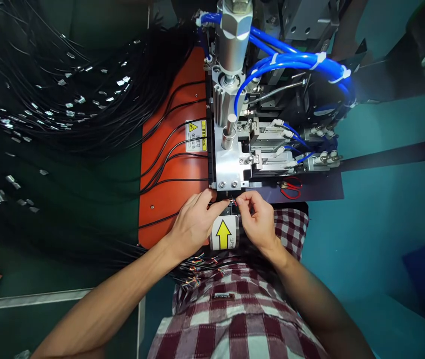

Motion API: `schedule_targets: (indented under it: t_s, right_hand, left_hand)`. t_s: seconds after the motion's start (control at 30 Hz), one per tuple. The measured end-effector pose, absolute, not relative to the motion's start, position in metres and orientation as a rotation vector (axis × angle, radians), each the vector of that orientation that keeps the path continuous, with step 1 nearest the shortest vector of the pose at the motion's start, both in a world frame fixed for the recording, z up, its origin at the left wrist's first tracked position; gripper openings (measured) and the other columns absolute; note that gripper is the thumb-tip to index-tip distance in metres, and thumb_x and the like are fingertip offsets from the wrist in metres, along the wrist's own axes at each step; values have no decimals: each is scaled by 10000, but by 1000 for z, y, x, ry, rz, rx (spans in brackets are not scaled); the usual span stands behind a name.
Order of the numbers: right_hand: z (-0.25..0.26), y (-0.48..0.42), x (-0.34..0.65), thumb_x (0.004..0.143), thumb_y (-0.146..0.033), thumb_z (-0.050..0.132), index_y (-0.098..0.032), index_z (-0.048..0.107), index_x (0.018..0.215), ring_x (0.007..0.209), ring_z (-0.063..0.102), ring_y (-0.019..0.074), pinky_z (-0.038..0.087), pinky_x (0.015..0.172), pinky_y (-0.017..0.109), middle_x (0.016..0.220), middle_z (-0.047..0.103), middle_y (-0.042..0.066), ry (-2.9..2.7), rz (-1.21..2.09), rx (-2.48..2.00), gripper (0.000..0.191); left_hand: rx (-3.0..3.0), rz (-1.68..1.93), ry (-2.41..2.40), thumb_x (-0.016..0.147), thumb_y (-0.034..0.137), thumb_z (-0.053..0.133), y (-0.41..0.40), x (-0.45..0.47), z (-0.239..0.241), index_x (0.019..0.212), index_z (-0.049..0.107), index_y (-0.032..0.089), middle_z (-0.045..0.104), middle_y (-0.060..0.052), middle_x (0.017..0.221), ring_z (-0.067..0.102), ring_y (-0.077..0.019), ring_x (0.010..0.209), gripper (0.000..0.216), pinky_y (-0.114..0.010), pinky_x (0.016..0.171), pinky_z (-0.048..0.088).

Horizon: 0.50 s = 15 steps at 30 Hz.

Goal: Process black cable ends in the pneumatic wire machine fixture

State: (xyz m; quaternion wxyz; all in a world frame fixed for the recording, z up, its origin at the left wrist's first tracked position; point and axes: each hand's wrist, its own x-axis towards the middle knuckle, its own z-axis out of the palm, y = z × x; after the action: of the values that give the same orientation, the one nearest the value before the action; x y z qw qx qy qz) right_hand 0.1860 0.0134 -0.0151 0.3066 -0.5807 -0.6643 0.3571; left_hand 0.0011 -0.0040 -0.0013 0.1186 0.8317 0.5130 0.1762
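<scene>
At the front of the metal machine [230, 172], my two hands work close together. My left hand [193, 224] is closed on a black cable [158, 220], which runs in under it from the left. Its thumb points to the cable's thin coloured wires [233, 201]. My right hand [259, 219] pinches these wires from the other side, thumb and forefinger together. The exact wire ends are small and partly hidden by the fingertips. Just below sits a white label with a yellow arrow [223, 234].
Several black cables cross the orange plate [175, 169] into the machine. A big bundle of black cables [160, 65] with shiny ends lies at the left. Stripped cable ends [193, 279] rest by my lap. Red-handled snips [290, 188] lie right of the machine, below blue air hoses [294, 60].
</scene>
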Motion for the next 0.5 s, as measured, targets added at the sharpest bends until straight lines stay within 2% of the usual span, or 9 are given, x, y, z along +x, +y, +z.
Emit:
schedule_targets:
  t_s: [0.23, 0.5]
  right_hand:
    - [-14, 15, 186, 923, -275, 492, -191, 573, 843, 585, 524, 120, 390, 558, 240, 696, 592, -2, -1751, 965, -1551, 141]
    - [-15, 21, 183, 889, -331, 504, -185, 546, 783, 505, 414, 101, 322, 480, 227, 604, 492, -35, -1433, 1381, -1573, 186]
  left_hand:
    - [2408, 493, 1524, 936, 223, 423, -4, 4, 3, 1156, 638, 188, 526, -89, 904, 488, -202, 771, 309, -321, 686, 464]
    - [2412, 500, 1525, 913, 163, 430, -5, 2, -1, 1163, 645, 192, 530, -100, 907, 494, -207, 771, 332, -325, 673, 464]
